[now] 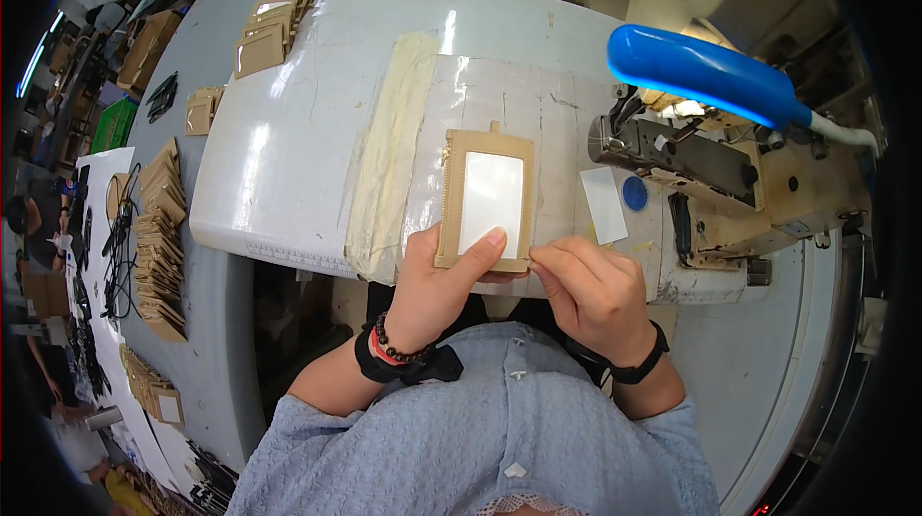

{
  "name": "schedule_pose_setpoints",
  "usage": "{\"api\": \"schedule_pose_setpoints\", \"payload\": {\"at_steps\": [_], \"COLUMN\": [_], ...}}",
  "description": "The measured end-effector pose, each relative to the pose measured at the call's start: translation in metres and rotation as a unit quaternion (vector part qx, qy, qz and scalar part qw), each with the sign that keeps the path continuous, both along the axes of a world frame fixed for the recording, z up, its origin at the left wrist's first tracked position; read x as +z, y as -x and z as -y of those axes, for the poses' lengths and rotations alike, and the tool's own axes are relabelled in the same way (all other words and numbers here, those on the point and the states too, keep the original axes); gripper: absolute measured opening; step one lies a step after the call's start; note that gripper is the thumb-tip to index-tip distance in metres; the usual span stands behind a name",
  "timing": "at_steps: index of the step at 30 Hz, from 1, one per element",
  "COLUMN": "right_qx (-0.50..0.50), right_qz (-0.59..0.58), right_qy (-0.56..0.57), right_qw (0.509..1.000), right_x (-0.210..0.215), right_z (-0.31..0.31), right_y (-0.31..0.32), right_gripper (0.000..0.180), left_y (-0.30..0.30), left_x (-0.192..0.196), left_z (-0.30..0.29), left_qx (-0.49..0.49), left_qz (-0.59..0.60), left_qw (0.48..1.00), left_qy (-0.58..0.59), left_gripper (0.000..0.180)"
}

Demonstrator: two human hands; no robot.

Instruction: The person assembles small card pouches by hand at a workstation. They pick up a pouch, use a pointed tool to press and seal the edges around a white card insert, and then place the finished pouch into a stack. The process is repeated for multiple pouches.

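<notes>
A tan card holder (pixel 485 197) with a clear white window and a zipper along its left edge lies upright on the white sewing table (pixel 288 160). My left hand (pixel 437 285) holds its lower edge, thumb pressed on the window. My right hand (pixel 591 290) pinches the holder's lower right corner with fingertips. Both wrists wear dark bands; the left also has a bead bracelet.
A sewing machine (pixel 711 180) with a blue lamp (pixel 701 69) stands to the right. A small white card (pixel 604 205) lies by the machine. Stacks of tan holders (pixel 271 28) sit at the far left corner, more stacks (pixel 161 237) line the grey side bench.
</notes>
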State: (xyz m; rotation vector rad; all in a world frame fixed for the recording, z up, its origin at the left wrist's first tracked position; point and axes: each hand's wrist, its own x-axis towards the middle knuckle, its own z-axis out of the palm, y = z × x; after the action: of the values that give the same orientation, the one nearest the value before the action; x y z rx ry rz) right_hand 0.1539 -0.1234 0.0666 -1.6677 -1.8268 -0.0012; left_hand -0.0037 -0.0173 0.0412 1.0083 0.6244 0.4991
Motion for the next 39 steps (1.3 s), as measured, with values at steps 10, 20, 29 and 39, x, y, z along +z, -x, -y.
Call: {"api": "schedule_pose_setpoints", "payload": {"at_steps": [10,20,29,39], "right_qx": [0.007,0.005,0.024,0.042], "right_qz": [-0.003,-0.073,-0.162,-0.074], "right_qy": [0.004,0.023,0.046,-0.023], "right_qw": [1.000,0.997,0.986,0.996], "right_x": [0.0007,-0.0013,-0.0014,-0.0025], "right_z": [0.0004,-0.0012,-0.0029,-0.0086], "right_y": [-0.0008,0.0027,0.0037,0.0012], "right_gripper": [0.020,0.009,0.018,0.023], "left_y": [-0.0013,0.0002,0.0017,0.0040], "left_x": [0.0031,0.0019,0.0073,0.0083], "left_z": [0.0011,0.0001,0.0011,0.0015], "left_qx": [0.017,0.017,0.019,0.012], "left_qz": [0.009,-0.004,-0.008,-0.013], "left_qw": [1.000,0.999,0.999,0.996], "left_qy": [-0.003,-0.030,-0.048,-0.089], "left_gripper": [0.028,0.028,0.028,0.028]}}
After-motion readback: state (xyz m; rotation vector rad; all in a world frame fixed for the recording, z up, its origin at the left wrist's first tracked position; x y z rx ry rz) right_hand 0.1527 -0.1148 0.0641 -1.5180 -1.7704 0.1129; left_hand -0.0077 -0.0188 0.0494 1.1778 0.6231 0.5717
